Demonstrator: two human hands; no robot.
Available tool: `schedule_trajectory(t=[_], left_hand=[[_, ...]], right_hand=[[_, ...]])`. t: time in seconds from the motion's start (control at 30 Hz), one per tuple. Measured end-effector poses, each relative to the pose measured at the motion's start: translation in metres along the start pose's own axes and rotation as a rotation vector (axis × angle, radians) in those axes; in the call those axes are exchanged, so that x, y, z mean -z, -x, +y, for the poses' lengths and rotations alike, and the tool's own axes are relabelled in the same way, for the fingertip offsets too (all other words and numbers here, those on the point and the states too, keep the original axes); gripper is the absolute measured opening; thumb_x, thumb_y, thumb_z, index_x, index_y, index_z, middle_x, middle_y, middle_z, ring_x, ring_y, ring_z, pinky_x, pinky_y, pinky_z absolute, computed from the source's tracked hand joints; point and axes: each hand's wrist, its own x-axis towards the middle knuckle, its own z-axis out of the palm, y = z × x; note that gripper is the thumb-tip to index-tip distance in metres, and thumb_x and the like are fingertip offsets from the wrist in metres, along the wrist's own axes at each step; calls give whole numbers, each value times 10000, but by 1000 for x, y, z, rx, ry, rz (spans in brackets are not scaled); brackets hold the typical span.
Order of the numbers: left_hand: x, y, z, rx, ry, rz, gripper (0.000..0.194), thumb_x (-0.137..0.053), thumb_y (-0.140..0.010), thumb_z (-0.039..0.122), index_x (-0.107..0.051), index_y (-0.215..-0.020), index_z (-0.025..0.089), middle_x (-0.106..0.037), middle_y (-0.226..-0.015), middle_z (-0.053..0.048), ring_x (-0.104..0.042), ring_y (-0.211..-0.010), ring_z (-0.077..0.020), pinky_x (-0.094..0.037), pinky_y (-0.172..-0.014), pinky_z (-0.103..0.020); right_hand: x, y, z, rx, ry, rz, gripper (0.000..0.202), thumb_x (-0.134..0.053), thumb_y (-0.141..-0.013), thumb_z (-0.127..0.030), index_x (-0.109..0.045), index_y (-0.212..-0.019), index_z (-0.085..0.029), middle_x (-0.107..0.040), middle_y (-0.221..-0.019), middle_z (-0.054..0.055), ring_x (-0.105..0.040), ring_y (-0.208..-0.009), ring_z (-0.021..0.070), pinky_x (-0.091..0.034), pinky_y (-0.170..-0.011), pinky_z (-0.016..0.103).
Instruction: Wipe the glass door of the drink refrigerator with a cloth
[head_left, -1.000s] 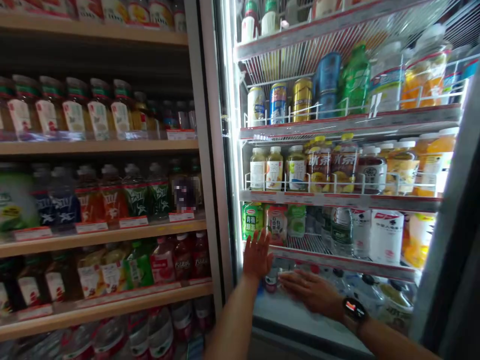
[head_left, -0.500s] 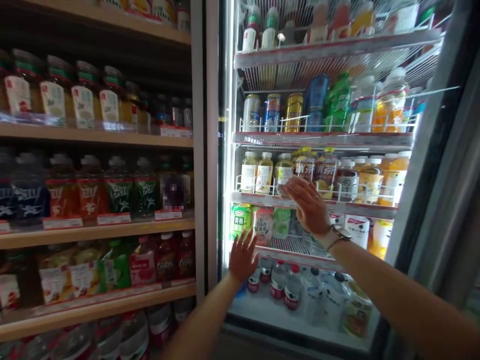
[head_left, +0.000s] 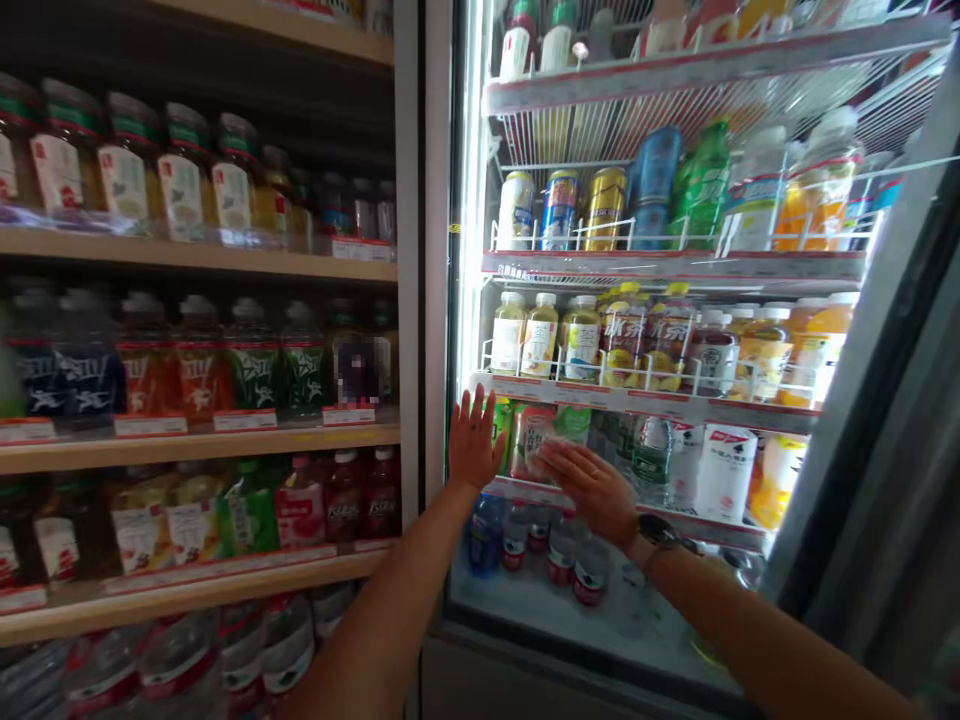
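My left hand [head_left: 475, 440] is raised with its fingers spread at the left edge of the lit fridge, near a green carton [head_left: 501, 430], and holds nothing. To its right, my right hand [head_left: 592, 488] has its fingers stretched out to the left and is empty, in front of a reddish drink carton [head_left: 531, 440]. A dark watch [head_left: 657, 531] is on my right wrist. Bottles of iced tea [head_left: 624, 335] and a white carton [head_left: 726, 470] stand on the fridge racks nearby.
Upper racks hold a gold can [head_left: 606, 208] and a green bottle [head_left: 706, 185]. Small water bottles [head_left: 562, 550] stand on the fridge floor. A wooden shelf [head_left: 202, 449] with rows of bottles is at the left. The dark door frame [head_left: 877, 400] is at the right.
My right hand has moved down and left, from the tea bottles to the carton row below. My left hand is slightly higher and nearer the fridge's left edge. The view has shifted slightly.
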Motion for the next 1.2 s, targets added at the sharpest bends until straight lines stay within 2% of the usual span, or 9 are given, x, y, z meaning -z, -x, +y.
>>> schedule_trajectory(t=[0.17,0.3,0.4,0.53,0.67,0.77,0.93,1.07,1.2], left_hand=[[2,1,-1,5,4,0,698,-389,-984,335,-38,-1570,195,-179,-1624,-108,-70,-1512,-293,-239,-1203,-521],[2,2,2,6,-6,4,696,-398,-984,310,-39,-1569,199,-201,-1617,-103,-86,-1510,-280,-258,-1201,-510],[1,5,8,52,-21,30,673,-385,-990,287,-51,-1569,206,-232,-1608,-103,-127,-1507,-259,-267,-1202,-493],[1,9,11,81,-2,35,665,-379,-991,287,-58,-1569,209,-247,-1603,-105,-155,-1505,-258,-270,-1201,-497],[3,29,8,55,0,-43,661,-374,-990,291,-69,-1568,195,-239,-1611,-103,-140,-1508,-270,-301,-1183,-496],[0,61,6,39,-33,-52,662,-374,-989,308,-79,-1567,175,-247,-1610,-113,-142,-1508,-275,-322,-1166,-490],[-14,103,0,22,-98,-48,654,-346,-984,338,-106,-1566,156,-299,-1590,-135,-196,-1499,-275,-317,-1161,-472],[-18,111,-6,-15,-79,-62,661,-320,-974,345,-102,-1566,147,-316,-1583,-136,-214,-1494,-281,-310,-1158,-464],[-17,111,-7,-23,-75,-84,670,-359,-978,332,-93,-1567,158,-324,-1580,-121,-231,-1490,-269,-290,-1170,-449]], right_hand=[[-15,37,-31,130,-32,-71,522,-397,-932,-51,-473,-1430,-186,-545,-1445,17,-463,-1353,155,-454,-1081,327],[-12,37,-26,212,-22,-92,491,-416,-934,-70,-515,-1396,-205,-559,-1432,0,-506,-1312,152,-471,-1051,327],[2,4,-4,131,9,-78,517,-419,-923,-59,-502,-1406,-223,-529,-1461,6,-450,-1367,162,-410,-1115,356],[18,-62,26,-209,18,64,640,-386,-905,-27,-349,-1511,-229,-438,-1529,47,-289,-1470,205,-300,-1193,446],[8,-95,19,-320,-6,173,691,-385,-911,-54,-221,-1559,-229,-403,-1549,66,-227,-1493,227,-257,-1211,494],[-12,-83,-12,-199,-14,78,657,-434,-907,-79,-283,-1539,-174,-403,-1549,80,-226,-1493,225,-275,-1211,450],[-46,-28,-70,-17,-54,-17,572,-441,-894,-57,-437,-1458,-155,-441,-1526,74,-346,-1439,196,-355,-1166,379],[-59,6,-96,-32,-41,-18,552,-401,-885,-25,-490,-1416,-143,-469,-1508,56,-387,-1413,186,-372,-1143,355],[-57,21,-103,5,-36,-41,535,-378,-894,-25,-520,-1393,-158,-465,-1510,27,-370,-1424,169,-347,-1147,330]])
